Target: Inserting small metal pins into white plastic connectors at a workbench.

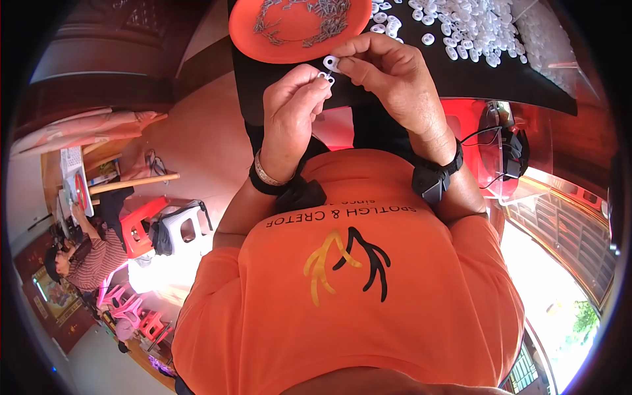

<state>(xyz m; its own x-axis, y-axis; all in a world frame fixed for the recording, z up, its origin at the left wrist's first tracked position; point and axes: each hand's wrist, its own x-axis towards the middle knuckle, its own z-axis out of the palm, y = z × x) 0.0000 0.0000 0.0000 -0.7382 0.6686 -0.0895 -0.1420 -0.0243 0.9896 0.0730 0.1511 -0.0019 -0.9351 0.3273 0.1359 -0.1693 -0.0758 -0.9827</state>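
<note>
Close together over the near edge of the black table (546, 96), both my hands are closed in a pinch. My right hand (395, 82) grips a small white plastic piece (331, 63) with a hole in its end. Between thumb and forefinger of my left hand (293, 108) is another small white plastic piece (327, 78), mostly hidden by the fingertips. The two pieces nearly meet; whether they touch, I cannot tell. Just beyond my hands sits an orange-red plate (253, 46) holding many small grey metal pieces (327, 23), slim like screws or pins.
A heap of white plastic pieces (471, 23) spreads over the table's far right, beside a clear plastic bag (546, 46). Below the table at right are a red stool (464, 118) and black cables. At left, another person (99, 260) sits near stools (141, 227).
</note>
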